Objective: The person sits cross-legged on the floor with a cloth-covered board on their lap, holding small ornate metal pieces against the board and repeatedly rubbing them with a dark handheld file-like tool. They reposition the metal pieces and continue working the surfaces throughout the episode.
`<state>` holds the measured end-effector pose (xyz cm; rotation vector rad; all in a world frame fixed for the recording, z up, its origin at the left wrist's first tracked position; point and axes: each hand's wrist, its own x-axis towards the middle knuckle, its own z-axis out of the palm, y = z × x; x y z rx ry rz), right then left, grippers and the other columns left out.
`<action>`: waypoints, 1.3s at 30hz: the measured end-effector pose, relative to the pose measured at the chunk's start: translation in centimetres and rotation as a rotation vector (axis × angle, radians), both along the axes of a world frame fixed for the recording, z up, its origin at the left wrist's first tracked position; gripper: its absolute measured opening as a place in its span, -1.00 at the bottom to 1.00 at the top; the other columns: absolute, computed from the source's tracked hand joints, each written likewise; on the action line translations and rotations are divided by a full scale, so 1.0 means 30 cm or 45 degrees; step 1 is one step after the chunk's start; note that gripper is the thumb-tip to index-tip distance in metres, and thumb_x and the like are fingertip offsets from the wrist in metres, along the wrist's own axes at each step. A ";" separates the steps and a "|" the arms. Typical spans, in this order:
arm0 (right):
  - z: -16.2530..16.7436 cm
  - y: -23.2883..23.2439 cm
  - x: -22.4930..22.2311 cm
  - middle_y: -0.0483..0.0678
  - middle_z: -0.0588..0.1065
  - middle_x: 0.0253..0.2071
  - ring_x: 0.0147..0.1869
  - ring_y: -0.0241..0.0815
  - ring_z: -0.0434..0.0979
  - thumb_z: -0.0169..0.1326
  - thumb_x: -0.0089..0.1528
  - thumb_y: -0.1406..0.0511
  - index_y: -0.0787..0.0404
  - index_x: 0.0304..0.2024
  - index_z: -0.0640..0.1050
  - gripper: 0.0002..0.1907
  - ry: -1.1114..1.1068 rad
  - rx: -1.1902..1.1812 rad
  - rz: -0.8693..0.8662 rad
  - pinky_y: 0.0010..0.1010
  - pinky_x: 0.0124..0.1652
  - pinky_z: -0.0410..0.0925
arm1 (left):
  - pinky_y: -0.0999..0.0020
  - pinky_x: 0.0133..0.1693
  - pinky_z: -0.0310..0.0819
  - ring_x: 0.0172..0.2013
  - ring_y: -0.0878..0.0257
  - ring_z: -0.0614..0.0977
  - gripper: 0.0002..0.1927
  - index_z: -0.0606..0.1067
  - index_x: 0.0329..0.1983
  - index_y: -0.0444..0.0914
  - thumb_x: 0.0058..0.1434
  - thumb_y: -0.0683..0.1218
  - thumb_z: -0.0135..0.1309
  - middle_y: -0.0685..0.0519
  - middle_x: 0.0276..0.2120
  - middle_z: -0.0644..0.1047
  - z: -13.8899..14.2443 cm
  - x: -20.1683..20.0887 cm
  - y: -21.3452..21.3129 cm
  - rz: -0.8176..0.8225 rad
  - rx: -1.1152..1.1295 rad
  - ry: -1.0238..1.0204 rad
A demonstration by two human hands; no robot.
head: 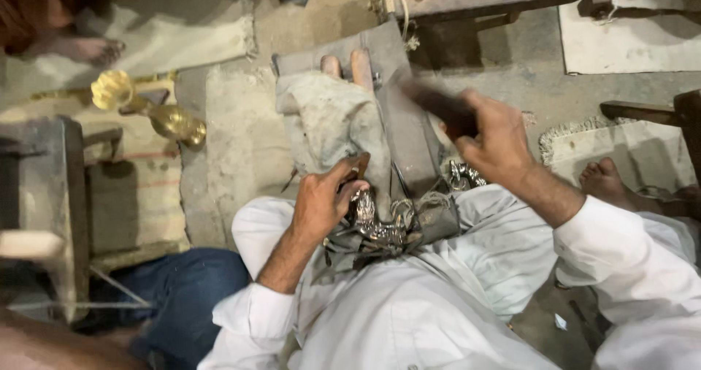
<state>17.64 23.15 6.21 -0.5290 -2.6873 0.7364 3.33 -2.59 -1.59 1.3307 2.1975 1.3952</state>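
White sleeves and white garment (409, 311) on the person, plain, no print. Ornate metal piece (376, 220) in the lap is silvery w/ dark recesses; the tool handle (438, 105) is dark brown (blurred). Cloth (332, 121) over the knees is dirty grey-beige, laid on a grey mat (401, 132). Two brass-gold pieces (146, 107) shine yellow at left. Floor (241, 121) is dusty tan-grey. Blue fabric (182, 290) lower left; sacking (135, 195) there is beige w/ faint reddish stripes.

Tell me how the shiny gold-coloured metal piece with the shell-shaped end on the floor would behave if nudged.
The gold-coloured metal shell-ended piece looks rigid and probably heavy for its size. Its rounded polished bulges suggest it may rock or roll, and slip in a grip.
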 end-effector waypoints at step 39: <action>0.022 -0.033 0.034 -0.02 0.59 -0.24 -0.09 0.08 0.58 0.18 -0.07 0.48 0.14 -0.13 0.59 -0.57 -0.154 0.490 0.134 -0.11 -0.07 0.41 | 0.18 -0.28 0.60 -0.25 -0.04 0.74 -0.60 0.52 0.08 -0.20 0.18 -0.11 0.32 -0.11 -0.26 0.68 0.032 -0.037 -0.001 -0.140 -0.085 -0.002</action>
